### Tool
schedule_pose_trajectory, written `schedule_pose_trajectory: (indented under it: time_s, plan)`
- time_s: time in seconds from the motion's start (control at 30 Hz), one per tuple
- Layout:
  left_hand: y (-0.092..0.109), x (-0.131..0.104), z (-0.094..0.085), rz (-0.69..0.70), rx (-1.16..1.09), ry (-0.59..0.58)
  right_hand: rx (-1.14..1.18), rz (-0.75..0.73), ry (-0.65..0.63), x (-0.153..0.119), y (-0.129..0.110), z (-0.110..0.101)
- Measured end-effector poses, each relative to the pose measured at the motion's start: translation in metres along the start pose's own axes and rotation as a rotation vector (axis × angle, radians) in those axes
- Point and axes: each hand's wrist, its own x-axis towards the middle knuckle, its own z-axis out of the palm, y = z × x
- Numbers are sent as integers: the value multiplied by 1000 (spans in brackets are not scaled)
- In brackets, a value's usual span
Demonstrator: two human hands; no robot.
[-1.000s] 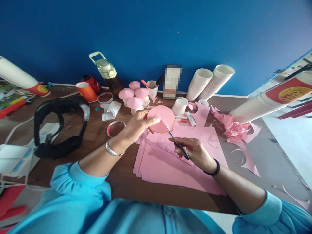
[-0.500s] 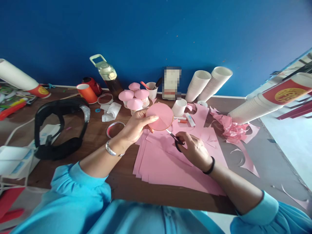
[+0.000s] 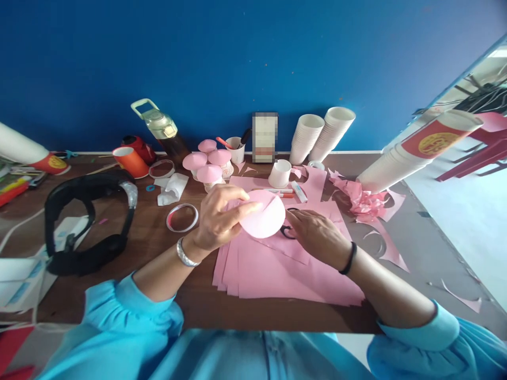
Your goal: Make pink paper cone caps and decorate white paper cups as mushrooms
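Observation:
My left hand (image 3: pixel 222 216) pinches a pink paper disc (image 3: pixel 263 219) by its upper left part, fingers on top. A slit or crease runs from the disc's upper right edge towards its middle. Just right of it, my right hand (image 3: pixel 322 237) is stretched out with its fingertips near the disc's edge. Black-handled scissors (image 3: pixel 288 231) show below those fingertips, over the pink paper sheets (image 3: pixel 277 279); their blades are hidden. The sheets lie in a loose stack under both hands.
Several small cups with pink cone tops (image 3: pixel 209 174) stand behind my left hand. A white cup (image 3: pixel 280 174), a glue stick (image 3: pixel 299 191) and stacked paper cups (image 3: pixel 307 140) stand further back. Crumpled pink scraps (image 3: pixel 362 203) lie right, a black head strap (image 3: pixel 91 224) left, tape (image 3: pixel 182 217) nearer.
The disc has come lower and tilted, with my left hand now higher on it. My right hand has let go of the scissors and straightened towards the disc. The view has shifted slightly right.

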Motion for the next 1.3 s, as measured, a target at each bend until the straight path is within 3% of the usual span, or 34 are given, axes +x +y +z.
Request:
schedule_pose_trajectory:
  time_s: [0.13, 0.23, 0.33, 0.47, 0.63, 0.77, 0.83, 0.9, 1.0, 1.07, 1.17, 1.3]
  plan:
    - [2, 0, -1, 92, 30, 4, -82, 44, -25, 3, -6, -4]
    - [3, 3, -1, 84, 46, 4, 51, 75, 69, 6, -8, -7]
    - [5, 3, 0, 87, 42, 12, 654, 191, 154, 6, -8, -8]
    - [8, -3, 5, 90, 49, -6, 1584, 315, 113, 8, -16, -1]
    - [7, -11, 10, 106, 40, -54, 1989, 434, 146, 12, -28, 8]
    - [6, -13, 13, 102, 13, -70, 1957, 442, 181, 11, -28, 8]
    - [7, -12, 16, 18, -48, -95, 1835, 452, 212, 10, -27, 7]
    - [8, -9, 18, -219, -206, -140, 1708, 467, 249, 10, -26, 6]
    - [11, -4, 20, -732, -566, -294, 1581, 487, 296, 10, -25, 7]
    - [13, -1, 19, -980, -754, -381, 1545, 487, 317, 10, -26, 9]
    - [17, 2, 18, -1130, -864, -424, 1474, 455, 332, 10, -26, 10]
    - [18, 4, 19, -1171, -907, -519, 1280, 375, 364, 10, -27, 7]
